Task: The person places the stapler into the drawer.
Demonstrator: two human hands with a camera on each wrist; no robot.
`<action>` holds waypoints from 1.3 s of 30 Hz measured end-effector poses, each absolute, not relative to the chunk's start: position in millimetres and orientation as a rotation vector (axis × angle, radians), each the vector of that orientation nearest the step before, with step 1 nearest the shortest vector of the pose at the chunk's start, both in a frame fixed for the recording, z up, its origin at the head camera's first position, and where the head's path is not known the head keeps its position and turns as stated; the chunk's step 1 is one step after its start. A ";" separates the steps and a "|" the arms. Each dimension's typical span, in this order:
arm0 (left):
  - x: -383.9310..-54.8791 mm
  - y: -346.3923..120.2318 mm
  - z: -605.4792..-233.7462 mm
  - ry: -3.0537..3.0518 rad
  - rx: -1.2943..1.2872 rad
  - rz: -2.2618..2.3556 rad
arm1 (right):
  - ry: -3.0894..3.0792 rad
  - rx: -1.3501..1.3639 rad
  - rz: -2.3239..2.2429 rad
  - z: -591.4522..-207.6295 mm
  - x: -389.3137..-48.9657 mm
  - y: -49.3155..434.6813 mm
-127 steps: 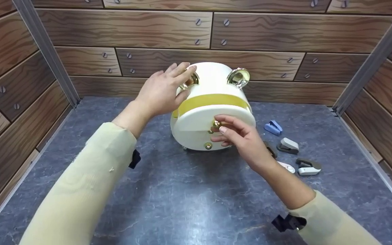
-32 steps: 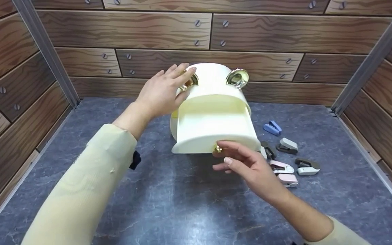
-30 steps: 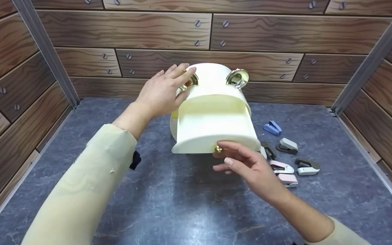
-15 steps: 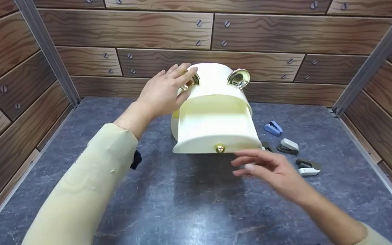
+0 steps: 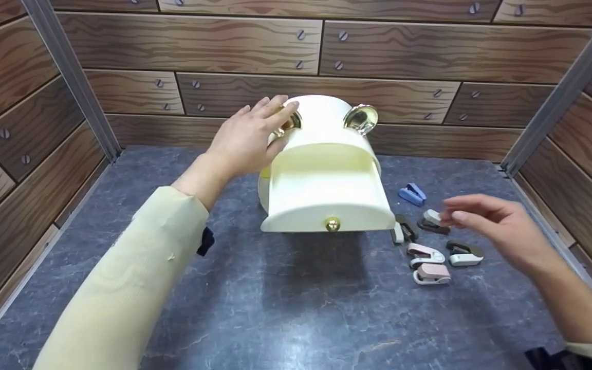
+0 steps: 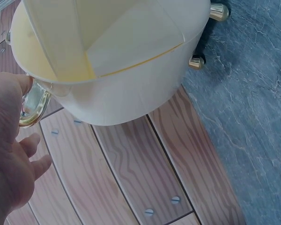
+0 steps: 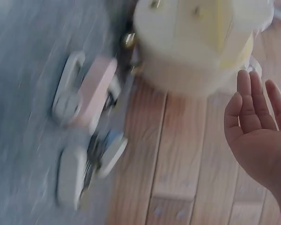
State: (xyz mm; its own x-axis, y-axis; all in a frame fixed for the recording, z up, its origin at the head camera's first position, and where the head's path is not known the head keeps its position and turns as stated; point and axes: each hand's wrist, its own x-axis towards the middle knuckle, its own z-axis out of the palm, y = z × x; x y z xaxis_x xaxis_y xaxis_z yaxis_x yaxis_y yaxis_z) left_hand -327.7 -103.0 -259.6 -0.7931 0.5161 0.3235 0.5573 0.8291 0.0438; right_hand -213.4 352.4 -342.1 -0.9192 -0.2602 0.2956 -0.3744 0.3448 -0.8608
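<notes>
Wood-print walls (image 5: pixel 244 46) around grey marbled bench (image 5: pixel 214 313). Released left grip (image 5: pixel 244 136), fingers laid across gold ear (image 5: pixel 294 120) of white cabinet (image 5: pixel 321 117). Also released: right grip (image 5: pixel 504 228), fingers loosely bent, near grey-topped stapler (image 5: pixel 433 224). Between grips: cabinet, upper drawer (image 5: pixel 293 220) pulled out, gold knob (image 5: pixel 332 224) on its front. Second gold ear (image 5: pixel 362 119) on cabinet's right shoulder. Right of cabinet: blue stapler (image 5: pixel 412 195) farthest back, one dark-and-white stapler (image 5: pixel 406 229) just beside drawer front, another farther right, two pink-and-white staplers (image 5: pixel 432 274) close together on near side.
</notes>
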 end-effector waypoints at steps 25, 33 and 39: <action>-327.5 -103.0 -259.8 -2.747 -0.803 -0.214 | -2.903 0.392 1.320 -429.9 -248.7 455.3; -327.8 -104.0 -259.9 -2.753 -0.802 -0.218 | -2.935 0.424 1.342 -437.3 -250.8 454.3; -328.4 -104.5 -260.2 -2.734 -0.821 -0.218 | -2.961 0.445 1.371 -443.2 -251.1 456.2</action>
